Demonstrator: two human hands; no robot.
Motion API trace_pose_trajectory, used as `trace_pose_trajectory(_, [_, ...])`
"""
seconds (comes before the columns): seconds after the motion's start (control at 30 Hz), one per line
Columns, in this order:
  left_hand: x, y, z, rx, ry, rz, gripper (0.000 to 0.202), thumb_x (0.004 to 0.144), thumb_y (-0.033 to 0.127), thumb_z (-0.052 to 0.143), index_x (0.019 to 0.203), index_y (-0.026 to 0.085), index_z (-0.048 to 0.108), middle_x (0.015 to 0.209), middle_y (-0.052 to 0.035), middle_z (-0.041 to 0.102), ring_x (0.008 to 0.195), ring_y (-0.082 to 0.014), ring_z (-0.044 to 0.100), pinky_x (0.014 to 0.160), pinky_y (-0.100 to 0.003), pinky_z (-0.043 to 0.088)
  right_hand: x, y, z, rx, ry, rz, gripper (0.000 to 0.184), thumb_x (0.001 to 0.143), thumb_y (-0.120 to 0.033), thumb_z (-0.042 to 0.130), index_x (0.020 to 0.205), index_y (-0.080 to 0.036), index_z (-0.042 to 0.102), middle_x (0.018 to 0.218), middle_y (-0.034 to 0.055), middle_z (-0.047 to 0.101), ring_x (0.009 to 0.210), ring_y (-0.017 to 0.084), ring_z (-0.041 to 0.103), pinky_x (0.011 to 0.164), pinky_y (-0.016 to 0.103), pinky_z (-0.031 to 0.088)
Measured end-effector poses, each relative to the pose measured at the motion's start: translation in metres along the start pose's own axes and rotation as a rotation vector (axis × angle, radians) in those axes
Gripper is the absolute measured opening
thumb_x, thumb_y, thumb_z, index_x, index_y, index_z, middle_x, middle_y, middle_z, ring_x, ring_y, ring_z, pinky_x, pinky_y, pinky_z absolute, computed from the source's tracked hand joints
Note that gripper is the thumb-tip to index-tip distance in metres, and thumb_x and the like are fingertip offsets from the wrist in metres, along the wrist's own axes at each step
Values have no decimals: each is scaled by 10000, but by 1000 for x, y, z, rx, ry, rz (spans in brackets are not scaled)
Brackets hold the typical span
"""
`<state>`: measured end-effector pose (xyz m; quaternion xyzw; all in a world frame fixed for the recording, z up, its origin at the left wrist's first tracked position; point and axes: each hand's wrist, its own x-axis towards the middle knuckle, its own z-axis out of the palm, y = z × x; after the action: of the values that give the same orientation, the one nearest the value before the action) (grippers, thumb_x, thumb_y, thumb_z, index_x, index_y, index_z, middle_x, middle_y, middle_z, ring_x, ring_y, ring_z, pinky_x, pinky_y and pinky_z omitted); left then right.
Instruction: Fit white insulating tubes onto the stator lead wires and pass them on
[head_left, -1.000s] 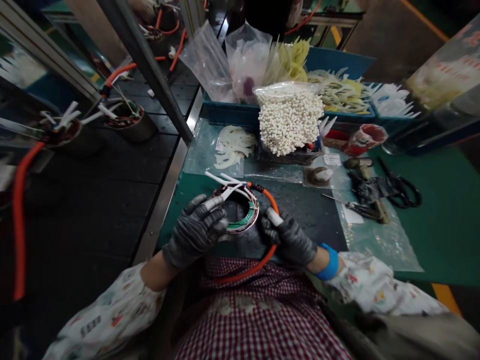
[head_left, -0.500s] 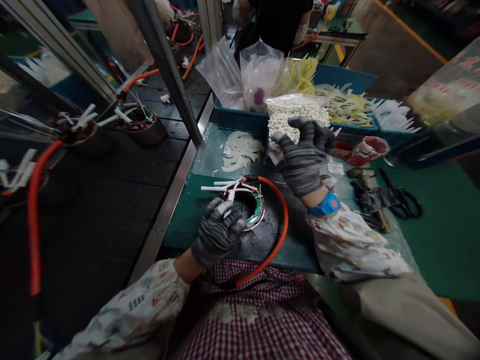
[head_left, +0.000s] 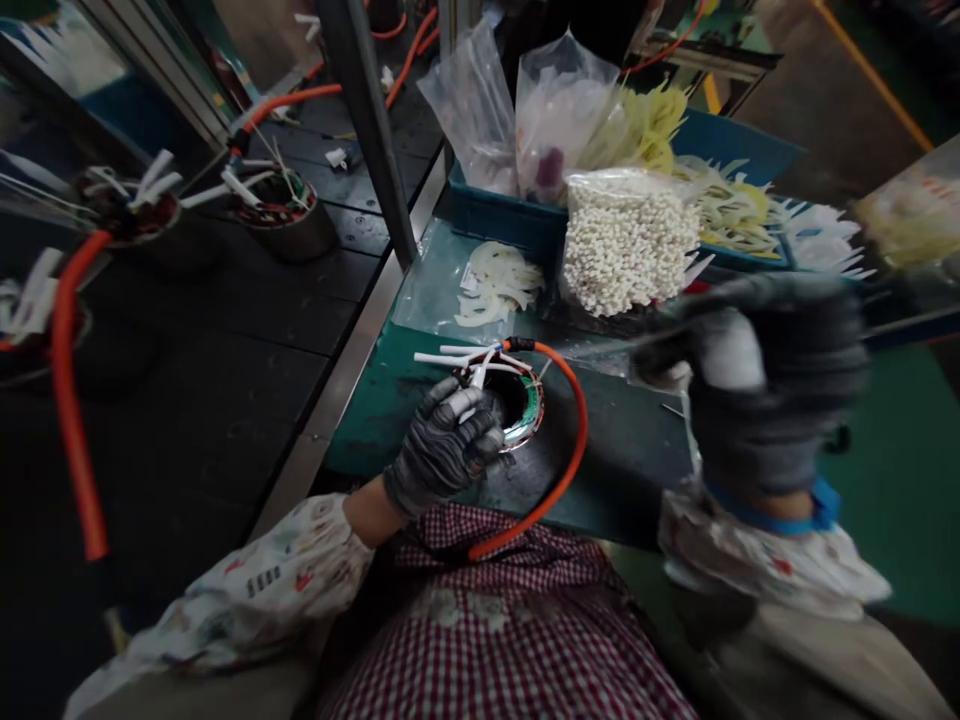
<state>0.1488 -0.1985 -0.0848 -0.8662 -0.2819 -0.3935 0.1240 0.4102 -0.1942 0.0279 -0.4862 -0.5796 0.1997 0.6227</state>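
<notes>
My left hand [head_left: 450, 435], in a grey striped glove, is closed around a white sleeved lead [head_left: 477, 378] at the near left rim of a wound motor stator [head_left: 534, 405]. The stator lies on the green bench, with copper and green showing on its ring. From its top an orange cable [head_left: 579, 420] loops right and down to my apron. My gloved right hand [head_left: 765, 375] is raised over the right of the bench, blurred by motion, its fingers curled. A thin pale streak [head_left: 600, 349] runs left from its fingertips; what it is I cannot make out.
A clear bag of white, bead-like pieces [head_left: 630, 245] stands before blue bins [head_left: 504, 215] of yellow and white strips. Curved pale strips [head_left: 501, 285] lie on plastic at left. A metal post [head_left: 367, 120] rises beside a dark conveyor [head_left: 247, 330] with more stators [head_left: 289, 230].
My right hand has moved from the bag of white pieces to the right and nearer me, and its fingers have curled. My left hand stays at the stator. The view has shifted slightly.
</notes>
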Motion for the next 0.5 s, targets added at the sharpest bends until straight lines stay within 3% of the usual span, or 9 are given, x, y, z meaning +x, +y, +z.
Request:
trace_pose_trajectory(0.07, [-1,-1,0,-11,0,6,75,973,229,679,1034,270,669,1024,18,777,1195,-203,662,1236,-428,490,-18,-12,-10,-30,-105,112,71,1016,-295,757,1064,-323,712,925,-25,774,707,179,760,598,328,630])
trace_pose_trajectory(0.13, [-3,-1,0,-27,-4,11,102,963,227,690,1054,270,669,1037,13,772,1220,-207,645,1261,-432,466,-37,-13,-15,-143,-211,113,60,1010,-286,755,1056,-310,726,924,-15,776,751,187,770,639,334,641])
trace_pose_trajectory(0.27, [-2,-1,-2,-71,-31,-3,166,958,342,768,1059,260,665,1056,-4,751,1255,-234,611,1255,-457,447,-72,-1,-11,-275,-76,58,48,998,-292,763,1044,-300,750,896,-9,802,763,194,770,708,353,648])
trace_pose_trajectory(0.37, [1,2,-4,-51,-32,-12,183,995,431,736,1011,267,657,1037,6,751,1230,-235,626,1231,-462,462,-97,-2,-10,-79,-22,226,40,966,-302,798,967,-312,759,865,-6,828,708,223,785,646,377,658])
trace_pose_trajectory(0.5, [5,4,-6,-17,-45,-29,197,1039,456,663,1001,264,644,1036,17,760,1202,-227,643,1224,-451,475,-117,-18,-29,203,-194,563,47,944,-419,805,956,-374,811,860,15,818,719,237,772,655,406,657])
